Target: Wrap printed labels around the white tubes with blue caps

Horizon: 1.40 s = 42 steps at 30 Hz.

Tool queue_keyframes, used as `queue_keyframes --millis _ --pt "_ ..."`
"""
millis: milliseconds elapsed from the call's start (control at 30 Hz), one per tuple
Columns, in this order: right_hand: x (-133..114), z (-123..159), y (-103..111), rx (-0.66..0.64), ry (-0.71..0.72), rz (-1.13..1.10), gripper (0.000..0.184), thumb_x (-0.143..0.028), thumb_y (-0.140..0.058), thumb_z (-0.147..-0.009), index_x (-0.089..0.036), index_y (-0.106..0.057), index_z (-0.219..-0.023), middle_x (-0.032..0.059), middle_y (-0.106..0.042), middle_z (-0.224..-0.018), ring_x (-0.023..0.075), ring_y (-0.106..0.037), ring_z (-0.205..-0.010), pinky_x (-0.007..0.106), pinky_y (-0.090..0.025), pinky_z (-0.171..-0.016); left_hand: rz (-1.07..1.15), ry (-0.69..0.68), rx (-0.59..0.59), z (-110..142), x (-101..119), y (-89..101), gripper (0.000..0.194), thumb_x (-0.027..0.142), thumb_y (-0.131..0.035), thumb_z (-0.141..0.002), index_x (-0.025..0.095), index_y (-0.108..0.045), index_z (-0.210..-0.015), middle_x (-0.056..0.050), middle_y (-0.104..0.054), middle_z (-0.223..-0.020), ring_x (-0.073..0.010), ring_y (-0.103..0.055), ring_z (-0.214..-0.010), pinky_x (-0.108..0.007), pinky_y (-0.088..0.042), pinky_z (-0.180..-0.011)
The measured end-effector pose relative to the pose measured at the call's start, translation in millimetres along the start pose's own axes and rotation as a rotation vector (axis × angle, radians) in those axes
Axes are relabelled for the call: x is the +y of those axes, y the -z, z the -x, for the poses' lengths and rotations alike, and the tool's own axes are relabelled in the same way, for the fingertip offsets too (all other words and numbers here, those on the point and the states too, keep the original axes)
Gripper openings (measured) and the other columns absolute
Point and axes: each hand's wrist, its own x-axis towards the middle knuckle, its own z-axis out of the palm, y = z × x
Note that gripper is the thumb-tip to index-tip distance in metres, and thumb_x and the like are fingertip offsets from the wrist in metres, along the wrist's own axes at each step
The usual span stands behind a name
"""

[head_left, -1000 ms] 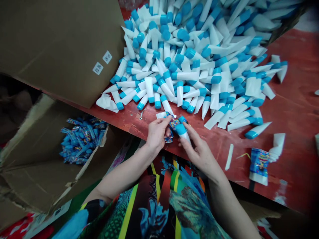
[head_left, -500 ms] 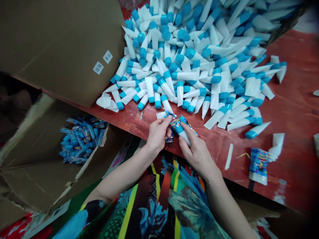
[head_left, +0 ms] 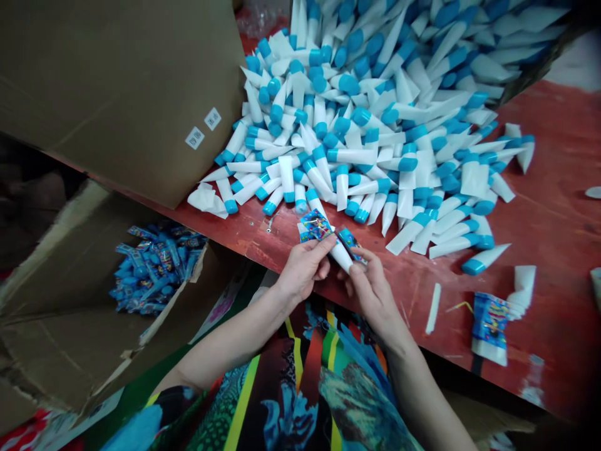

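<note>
Fingers of your left hand (head_left: 305,266) pinch the printed sleeve (head_left: 315,224) between thumb and index finger, close to where it meets the white tube (head_left: 342,255). Thumb and fingertips of your right hand (head_left: 374,291) grip the tube's lower end. This opposed grip presumably steadies both parts: one hand controls the sleeve, the other the tube's angle. Sleeve and tube sit between your hands, over the near edge of the red tabletop (head_left: 558,207). A second printed piece (head_left: 348,239) lies against or just behind your right fingers; contact cannot be confirmed. No blue cap shows on the held tube; the sleeve probably covers it. Your curled lower fingers are largely concealed.

Beyond your fingertips, the heap of capped tubes (head_left: 354,156) spreads over the tabletop, probably for short reach; its far side runs out of frame. A tall carton (head_left: 117,94) borders the heap, possibly acting as a side stop; its labels are too small to read. Lower left, an open carton (head_left: 56,351) contains printed packs (head_left: 150,269). At right lie a white strip (head_left: 432,308) and a printed packet (head_left: 491,319), contents unseen.
</note>
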Motion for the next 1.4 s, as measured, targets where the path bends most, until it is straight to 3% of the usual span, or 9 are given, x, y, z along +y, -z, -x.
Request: queue_keyframes --millis 67,133,267,500,700,1067,1133,1300,1400 --pt "-3.4 2.7 2.3 -0.062 -0.161 -0.288 0.049 -0.068 -0.071 -0.109 -0.030 -0.062 -0.137 -0.0049 -0.069 -0.077 0.0172 -0.050 -0.047 0.032 -0.046 -0.045 -0.024 -0.008 -0.044 1.8 -2.2 1.9 0.058 0.064 -0.098 -0.080 0.021 -0.062 -0.066 0.004 -0.045 -0.045 -0.0068 -0.034 -0.042 -0.025 -0.016 -0.049" --pt "-7.5 2.7 1.3 -0.061 -0.228 -0.428 0.054 -0.068 -0.083 -0.101 -0.031 -0.059 -0.132 -0.0082 -0.064 -0.073 0.0147 -0.045 -0.047 0.029 -0.039 -0.045 -0.056 -0.007 -0.112 5.7 -7.2 1.7 0.060 0.068 -0.101 -0.073 0.021 -0.064 -0.064 0.002 -0.046 -0.046 -0.0076 -0.036 -0.043 -0.025 -0.018 -0.049" --pt "-12.7 -1.0 0.9 0.012 -0.155 -0.395 0.053 -0.059 -0.089 -0.097 -0.032 -0.062 -0.132 -0.0070 -0.066 -0.075 0.0183 -0.057 -0.058 0.032 -0.049 -0.054 -0.121 0.004 -0.171 10.6 -11.0 1.3 0.059 0.072 -0.101 -0.069 0.021 -0.070 -0.068 -0.001 -0.054 -0.050 -0.0095 -0.041 -0.043 -0.025 -0.020 -0.047" --pt "1.6 11.9 12.9 -0.170 -0.181 -0.376 0.070 -0.060 -0.088 -0.101 -0.029 -0.068 -0.160 0.0030 -0.084 -0.098 0.0244 -0.080 -0.074 0.044 -0.071 -0.077 0.049 0.002 -0.121 -0.9 6.8 6.7 0.047 0.051 -0.100 -0.079 0.020 -0.065 -0.072 0.002 -0.053 -0.049 -0.0078 -0.041 -0.042 -0.022 -0.022 -0.045" --pt "17.7 9.1 1.6 0.034 -0.204 -0.398 0.057 -0.063 -0.101 -0.088 -0.028 -0.079 -0.127 0.0018 -0.088 -0.090 0.0263 -0.084 -0.071 0.044 -0.073 -0.078 0.072 0.053 -0.163 2.9 -4.9 4.4 0.050 0.051 -0.099 -0.082 0.019 -0.063 -0.071 0.003 -0.053 -0.048 -0.0066 -0.041 -0.041 -0.021 -0.027 -0.046" --pt "18.9 1.1 7.6 0.088 -0.286 -0.345 0.063 -0.075 -0.103 -0.077 -0.029 -0.066 -0.098 0.0010 -0.082 -0.073 0.0284 -0.082 -0.063 0.044 -0.073 -0.068 -0.167 0.122 -0.203 5.0 -4.7 9.7 0.054 0.064 -0.100 -0.075 0.020 -0.070 -0.076 0.004 -0.054 -0.044 -0.0088 -0.038 -0.038 -0.026 -0.017 -0.045" --pt "20.1 7.0 15.1 0.112 -0.274 -0.291 0.064 -0.078 -0.101 -0.077 -0.029 -0.066 -0.096 0.0014 -0.081 -0.072 0.0280 -0.081 -0.063 0.043 -0.071 -0.067 -0.323 0.075 -0.145 3.4 -0.2 22.8 0.042 0.057 -0.096 -0.082 0.019 -0.076 -0.082 0.004 -0.055 -0.046 -0.0114 -0.041 -0.040 -0.028 -0.020 -0.047" --pt "16.9 15.1 47.3 0.009 -0.214 -0.003 0.063 -0.080 -0.085 -0.090 -0.025 -0.077 -0.118 0.0010 -0.077 -0.073 0.0253 -0.072 -0.058 0.040 -0.061 -0.059 -0.755 -0.347 0.314 -11.2 8.7 54.4 0.023 0.028 -0.095 -0.081 0.021 -0.073 -0.079 0.003 -0.066 -0.069 -0.0171 -0.061 -0.069 -0.029 -0.041 -0.068" --pt "7.1 -5.2 69.5 0.168 -0.149 0.264 0.063 -0.077 -0.067 -0.101 -0.022 -0.079 -0.127 0.0052 -0.078 -0.079 0.0285 -0.073 -0.066 0.044 -0.061 -0.068 -0.979 -0.397 0.367 -19.9 6.4 56.5 0.028 0.022 -0.097 -0.078 0.022 -0.068 -0.076 0.002 -0.066 -0.073 -0.0196 -0.062 -0.076 -0.031 -0.039 -0.073"
